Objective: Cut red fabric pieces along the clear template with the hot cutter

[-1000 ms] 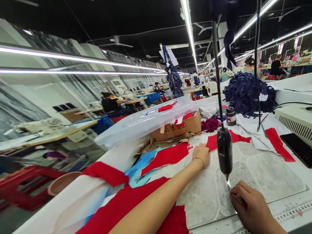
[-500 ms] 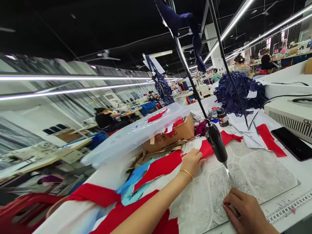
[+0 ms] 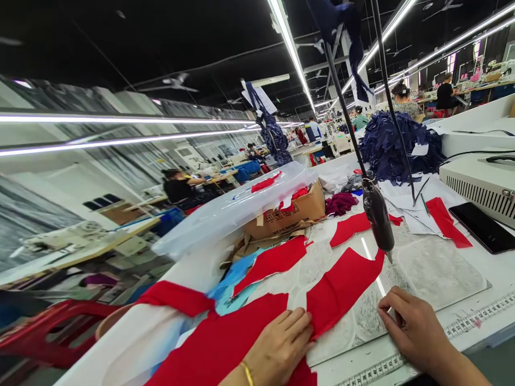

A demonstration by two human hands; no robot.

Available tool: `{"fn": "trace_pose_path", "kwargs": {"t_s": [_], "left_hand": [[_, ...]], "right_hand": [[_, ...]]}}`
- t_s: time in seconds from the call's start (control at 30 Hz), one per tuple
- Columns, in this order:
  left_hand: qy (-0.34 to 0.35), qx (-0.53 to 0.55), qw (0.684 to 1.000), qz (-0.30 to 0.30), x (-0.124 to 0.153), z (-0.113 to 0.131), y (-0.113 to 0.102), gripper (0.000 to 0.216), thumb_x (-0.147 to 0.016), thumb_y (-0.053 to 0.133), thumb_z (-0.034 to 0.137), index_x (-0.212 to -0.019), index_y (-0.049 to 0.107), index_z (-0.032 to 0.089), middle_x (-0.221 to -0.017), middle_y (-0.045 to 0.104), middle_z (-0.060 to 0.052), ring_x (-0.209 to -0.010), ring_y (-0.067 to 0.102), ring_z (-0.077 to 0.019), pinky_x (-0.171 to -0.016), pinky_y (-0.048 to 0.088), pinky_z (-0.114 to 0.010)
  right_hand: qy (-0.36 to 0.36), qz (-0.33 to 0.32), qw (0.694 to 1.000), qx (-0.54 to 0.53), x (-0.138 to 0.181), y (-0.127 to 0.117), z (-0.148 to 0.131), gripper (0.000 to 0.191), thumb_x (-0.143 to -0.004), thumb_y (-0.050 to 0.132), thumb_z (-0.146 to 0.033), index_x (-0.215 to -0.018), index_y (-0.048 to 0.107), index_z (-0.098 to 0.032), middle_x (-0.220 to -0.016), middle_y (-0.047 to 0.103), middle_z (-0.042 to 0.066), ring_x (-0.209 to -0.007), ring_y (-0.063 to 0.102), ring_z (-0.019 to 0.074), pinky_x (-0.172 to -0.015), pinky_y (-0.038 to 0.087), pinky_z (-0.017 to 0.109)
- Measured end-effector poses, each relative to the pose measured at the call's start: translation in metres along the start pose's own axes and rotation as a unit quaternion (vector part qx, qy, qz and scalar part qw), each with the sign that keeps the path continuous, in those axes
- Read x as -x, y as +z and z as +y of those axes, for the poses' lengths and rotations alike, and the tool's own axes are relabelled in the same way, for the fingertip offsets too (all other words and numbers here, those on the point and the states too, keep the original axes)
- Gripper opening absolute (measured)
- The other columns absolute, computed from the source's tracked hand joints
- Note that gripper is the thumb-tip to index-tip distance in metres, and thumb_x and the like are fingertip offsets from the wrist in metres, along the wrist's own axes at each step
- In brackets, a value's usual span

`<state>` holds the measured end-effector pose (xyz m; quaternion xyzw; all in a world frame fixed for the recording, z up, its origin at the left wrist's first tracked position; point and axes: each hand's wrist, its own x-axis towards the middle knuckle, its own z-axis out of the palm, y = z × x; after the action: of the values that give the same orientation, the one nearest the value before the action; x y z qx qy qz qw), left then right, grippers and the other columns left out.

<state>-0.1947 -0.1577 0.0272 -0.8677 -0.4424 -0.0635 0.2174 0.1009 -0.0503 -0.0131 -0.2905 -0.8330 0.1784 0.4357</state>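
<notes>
My left hand (image 3: 281,343) is low in the middle, its fingers together and fingertips at the near corner of a red fabric piece (image 3: 341,289). The thumb is hidden, and a larger red cloth (image 3: 225,343) lies beneath this hand. The smaller piece slants across the grey-patterned mat (image 3: 438,268). My right hand (image 3: 414,332) rests at the mat's near edge, thumb and forefinger curled together; whatever they hold is too small to make out. Above it hangs a black tool (image 3: 378,214) with a thin metal tip, close to the red piece's far end.
More red pieces (image 3: 277,260) lie left of the mat, before a cardboard box (image 3: 298,212). A black phone (image 3: 483,228) and a pale vented machine (image 3: 483,177) stand right. A navy fabric heap (image 3: 400,145) is behind. A measuring tape (image 3: 478,313) runs along the front edge.
My left hand has come back towards me from the far red pieces. One red piece now lies nearer, across the mat. My right hand stays curled; the view has shifted slightly.
</notes>
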Motion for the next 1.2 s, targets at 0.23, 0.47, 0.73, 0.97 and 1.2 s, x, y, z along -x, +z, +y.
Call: {"fn": "trace_pose_path", "kwargs": {"t_s": [0.23, 0.47, 0.73, 0.97, 1.2], "left_hand": [[-0.138, 0.023, 0.99, -0.013, 0.025, 0.028, 0.021, 0.051, -0.109, 0.033, 0.046, -0.154, 0.045, 0.024, -0.146, 0.06, -0.008, -0.132, 0.059, -0.024, -0.111, 0.05, -0.034], [-0.197, 0.045, 0.979, -0.008, 0.017, 0.046, 0.027, 0.064, -0.108, 0.034, 0.05, -0.165, 0.012, 0.031, -0.153, 0.054, -0.006, -0.136, 0.057, -0.0248, -0.107, 0.054, -0.035], [-0.208, 0.1, 0.972, -0.036, 0.018, 0.047, 0.021, 0.064, -0.107, 0.036, 0.049, -0.165, 0.016, 0.03, -0.154, 0.053, -0.006, -0.137, 0.056, -0.0241, -0.11, 0.051, -0.036], [-0.215, 0.163, 0.963, -0.023, 0.005, 0.03, 0.029, 0.048, -0.107, 0.038, 0.042, -0.153, 0.045, 0.029, -0.152, 0.055, -0.008, -0.137, 0.055, -0.0259, -0.115, 0.046, -0.043], [-0.216, 0.178, 0.96, -0.03, -0.001, 0.031, 0.022, 0.045, -0.107, 0.039, 0.041, -0.149, 0.048, 0.026, -0.144, 0.061, -0.009, -0.131, 0.06, -0.0245, -0.111, 0.051, -0.039]], "right_hand": [[0.094, -0.081, 0.972, 0.197, -0.029, -0.039, 0.05, 0.03, -0.097, 0.042, -0.018, -0.106, 0.071, -0.024, -0.101, 0.078, 0.004, -0.095, 0.067, 0.023, -0.061, 0.049, 0.03], [0.029, -0.265, 0.933, 0.242, -0.077, -0.026, 0.06, 0.073, -0.073, 0.04, 0.007, -0.137, 0.059, -0.024, -0.139, 0.067, 0.005, -0.109, 0.059, 0.0236, -0.085, 0.048, 0.037], [0.018, -0.106, 0.936, 0.336, -0.027, -0.047, 0.069, 0.031, -0.096, 0.045, -0.014, -0.114, 0.07, -0.018, -0.096, 0.078, 0.008, -0.091, 0.062, 0.0252, -0.075, 0.042, 0.037], [0.01, 0.04, 0.963, 0.266, 0.013, -0.072, 0.057, 0.027, -0.102, 0.045, -0.027, -0.114, 0.068, -0.019, -0.09, 0.076, 0.006, -0.084, 0.065, 0.0207, -0.073, 0.047, 0.034], [0.017, 0.061, 0.971, 0.229, 0.022, -0.067, 0.061, 0.025, -0.101, 0.047, -0.028, -0.111, 0.069, -0.022, -0.092, 0.077, 0.005, -0.084, 0.066, 0.0214, -0.07, 0.048, 0.035]]}}
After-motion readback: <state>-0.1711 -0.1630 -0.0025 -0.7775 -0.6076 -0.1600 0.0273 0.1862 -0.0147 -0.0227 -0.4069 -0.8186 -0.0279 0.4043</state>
